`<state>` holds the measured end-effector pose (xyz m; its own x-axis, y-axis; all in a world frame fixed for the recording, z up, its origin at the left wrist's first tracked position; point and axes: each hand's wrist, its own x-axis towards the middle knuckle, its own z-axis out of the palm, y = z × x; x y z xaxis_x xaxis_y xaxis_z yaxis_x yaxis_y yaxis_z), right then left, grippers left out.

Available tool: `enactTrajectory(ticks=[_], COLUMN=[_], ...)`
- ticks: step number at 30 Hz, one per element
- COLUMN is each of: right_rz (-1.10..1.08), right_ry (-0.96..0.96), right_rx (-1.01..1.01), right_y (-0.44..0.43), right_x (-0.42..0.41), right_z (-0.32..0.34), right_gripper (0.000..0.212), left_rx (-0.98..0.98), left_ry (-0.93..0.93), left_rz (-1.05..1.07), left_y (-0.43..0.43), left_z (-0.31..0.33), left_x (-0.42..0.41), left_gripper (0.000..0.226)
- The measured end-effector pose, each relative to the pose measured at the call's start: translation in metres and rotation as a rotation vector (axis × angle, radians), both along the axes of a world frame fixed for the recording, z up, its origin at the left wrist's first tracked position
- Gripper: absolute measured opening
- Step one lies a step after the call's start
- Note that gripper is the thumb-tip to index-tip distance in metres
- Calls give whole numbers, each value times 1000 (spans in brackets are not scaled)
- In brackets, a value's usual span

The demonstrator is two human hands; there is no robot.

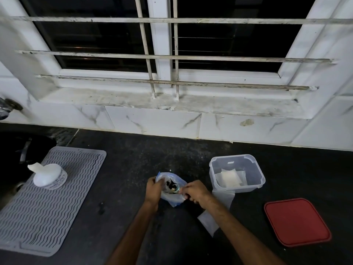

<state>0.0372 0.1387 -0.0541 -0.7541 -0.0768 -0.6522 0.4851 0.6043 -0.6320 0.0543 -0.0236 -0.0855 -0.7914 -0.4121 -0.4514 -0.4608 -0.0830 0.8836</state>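
Clear blue-trimmed plastic bag [171, 197]: our left hand [152, 192] and right hand [196, 192] pinch its mouth apart; contents not yet out, lidless transparent square tub [260, 178] waits at three o'clock.

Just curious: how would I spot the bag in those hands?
On the dark counter under the barred window, find the clear square plastic tub. Left of it, the left hand and right hand grip a clear blue-edged plastic bag, alone in holding dark bits.

— We work in dim, flat indoor light; the barred white-framed window [219, 44] is black outside.
— We see its bars bow at the edges, and the clear plastic bag [170, 197] looks soft.
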Motion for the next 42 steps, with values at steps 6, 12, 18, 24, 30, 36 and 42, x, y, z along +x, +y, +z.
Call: enactTrajectory(ticks=[6,12,18,24,30,36,42], right_rz=[-24,-106,-140,-126,-138,-145,-76], right_ry=[58,-74,-66,3,26,7,45], right_rx=[11,-56,-118,-172,-141,-131,-57], right_y=[-9,-3,-7,-4,-9,-11,-13], right_x=[4,9,15,10,8,8,8], right_z=[-1,4,2,10,5,1,-4], right_gripper=[21,26,24,20,20,20,20], left_rx=[-39,-48,-191,-254,-398,-483,-190], left_ry=[95,97,66,57,69,96,93], left_rz=[-73,-144,-106,-150,-236,-242,-124], left_y=[8,6,2,5,4,0,0], left_z=[5,7,4,13,11,6,9], left_x=[10,13,13,13,12,12,11], left_gripper=[18,18,23,27,30,26,35])
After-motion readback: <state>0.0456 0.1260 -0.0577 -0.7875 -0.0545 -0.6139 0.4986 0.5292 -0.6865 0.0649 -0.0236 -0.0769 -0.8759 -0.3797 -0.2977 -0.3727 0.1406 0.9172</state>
